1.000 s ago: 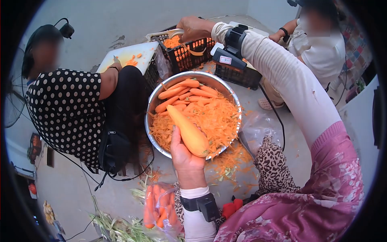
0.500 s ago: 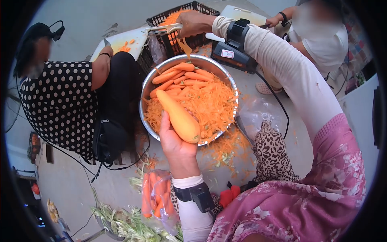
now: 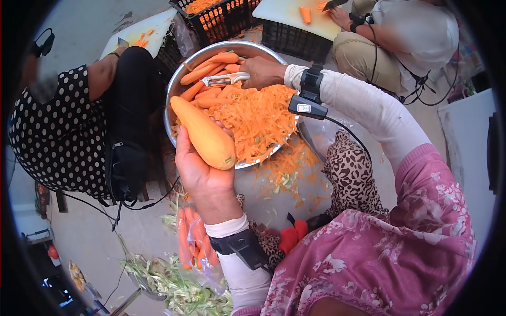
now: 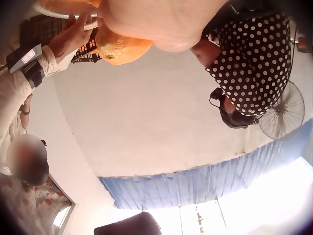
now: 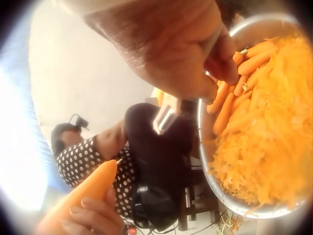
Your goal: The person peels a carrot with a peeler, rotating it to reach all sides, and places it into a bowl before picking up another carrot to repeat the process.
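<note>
Squash [image 3: 203,136], orange and tapered, cradled in the left hand [image 3: 205,178], above the near left part of a metal basin [image 3: 253,49]. At left, a person in a polka-dot top [image 3: 68,142]; at upper right, another person in white [image 3: 421,45]. Next in size, the basin, loaded with shavings [image 3: 263,118] and, toward the far side, whole carrots [image 3: 198,73]. Just past the far rim, a black crate [image 3: 216,22], with a cutting board [image 3: 295,16] farther right. At lower left, near the left forearm, a plastic bag of carrots [image 3: 192,242].

Then the hands. Left: palm upward beneath the squash, thumb along the left side, fingers curled round the opposite side; blunt, wide end toward the body and right of the palm, narrow end pointing away past the thumb. Right hand [image 3: 264,72]: over the basin, apart from the squash, gripping a white peeler [image 3: 227,79]. Smaller still, the peeler, aimed leftward over the carrots, near the squash's narrow tip without touching. In the right wrist view, squash at lower left, tip upward, well apart from the right hand.
</note>
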Motion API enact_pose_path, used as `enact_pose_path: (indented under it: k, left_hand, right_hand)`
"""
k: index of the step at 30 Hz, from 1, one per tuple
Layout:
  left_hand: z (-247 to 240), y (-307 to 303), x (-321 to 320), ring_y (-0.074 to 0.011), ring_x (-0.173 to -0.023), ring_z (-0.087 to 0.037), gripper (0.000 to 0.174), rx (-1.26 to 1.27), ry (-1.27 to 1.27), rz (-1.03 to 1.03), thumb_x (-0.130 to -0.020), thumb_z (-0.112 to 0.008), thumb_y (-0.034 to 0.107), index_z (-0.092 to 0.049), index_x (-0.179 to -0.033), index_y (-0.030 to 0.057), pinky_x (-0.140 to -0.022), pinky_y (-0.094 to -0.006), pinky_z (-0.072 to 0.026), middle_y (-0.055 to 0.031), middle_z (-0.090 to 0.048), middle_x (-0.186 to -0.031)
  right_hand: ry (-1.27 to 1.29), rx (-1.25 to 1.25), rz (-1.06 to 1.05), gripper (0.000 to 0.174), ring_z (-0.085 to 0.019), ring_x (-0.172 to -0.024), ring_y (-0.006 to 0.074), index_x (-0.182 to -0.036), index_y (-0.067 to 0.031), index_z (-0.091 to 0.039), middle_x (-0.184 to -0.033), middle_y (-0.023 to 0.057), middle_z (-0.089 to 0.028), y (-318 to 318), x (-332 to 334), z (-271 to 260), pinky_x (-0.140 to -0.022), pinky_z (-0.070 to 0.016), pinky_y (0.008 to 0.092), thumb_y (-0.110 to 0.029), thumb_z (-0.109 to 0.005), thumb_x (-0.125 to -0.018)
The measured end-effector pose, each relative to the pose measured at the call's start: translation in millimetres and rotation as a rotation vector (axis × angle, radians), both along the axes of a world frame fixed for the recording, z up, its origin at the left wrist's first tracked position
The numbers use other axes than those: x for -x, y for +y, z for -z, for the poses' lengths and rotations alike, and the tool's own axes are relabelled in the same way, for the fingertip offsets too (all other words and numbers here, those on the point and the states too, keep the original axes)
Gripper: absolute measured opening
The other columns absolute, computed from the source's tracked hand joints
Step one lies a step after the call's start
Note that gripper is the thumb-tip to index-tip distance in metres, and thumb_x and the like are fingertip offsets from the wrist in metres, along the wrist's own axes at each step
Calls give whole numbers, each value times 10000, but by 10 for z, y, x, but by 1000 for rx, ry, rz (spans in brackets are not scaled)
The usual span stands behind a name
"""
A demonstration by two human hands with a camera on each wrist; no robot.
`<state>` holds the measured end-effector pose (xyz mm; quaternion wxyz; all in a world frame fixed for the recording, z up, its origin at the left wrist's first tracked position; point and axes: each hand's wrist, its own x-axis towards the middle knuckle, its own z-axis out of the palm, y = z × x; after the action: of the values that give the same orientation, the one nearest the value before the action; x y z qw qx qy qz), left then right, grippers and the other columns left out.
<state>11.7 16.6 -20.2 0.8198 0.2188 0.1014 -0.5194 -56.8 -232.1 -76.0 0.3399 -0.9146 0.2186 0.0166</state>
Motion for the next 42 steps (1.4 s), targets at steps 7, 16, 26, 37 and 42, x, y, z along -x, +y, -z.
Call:
enact_pose_path:
  k: [7,16,26,37,42]
  left_hand:
    - [42,-110,51,-260,-957,-582,339,-21,-53,-1,-961,-468,294,-512,-1197,54,-856,-412,-482,-119,-597,-1056]
    - [24,-316,245,-240,-1142,-509,392,-67,-224,-103,-937,-535,176,-430,-1286,31,-1008,-404,-394,-115,-522,-1229]
    - [-186,-432,420,-182,-1079,-525,390,-16,-621,-136,-942,-537,182,-433,-1276,9,-943,-354,-412,-97,-536,-1176]
    - [-297,-226,158,-192,-1125,-469,441,-128,-637,-300,-946,-507,380,-489,-1272,85,-992,-398,-324,-71,-544,-1186]
    - [-339,-189,155,-154,-984,-538,378,-286,-675,-428,-913,-600,206,-506,-1223,12,-864,-340,-416,-70,-589,-1067]
  right_hand:
    - [-168,-668,190,194,-612,-626,90,-974,-37,-566,-804,57,-647,329,224,-359,-512,-467,203,-161,-632,-839]
    - [-333,-1247,45,540,-509,-1103,143,-1365,-108,-377,-1240,67,-491,984,551,-554,-791,-506,335,-350,-557,-917]
    - [-401,-1439,128,614,-583,-952,102,-1445,-122,-259,-1231,53,-493,1008,857,-642,-680,-547,240,-316,-539,-934]
    - [-403,-1167,142,502,-513,-856,62,-1355,-101,-429,-1046,9,-523,950,982,-540,-630,-463,210,-281,-568,-907]
    - [-399,-1079,122,487,-502,-828,63,-1335,-88,-454,-1035,6,-526,950,957,-505,-609,-448,212,-271,-579,-902]
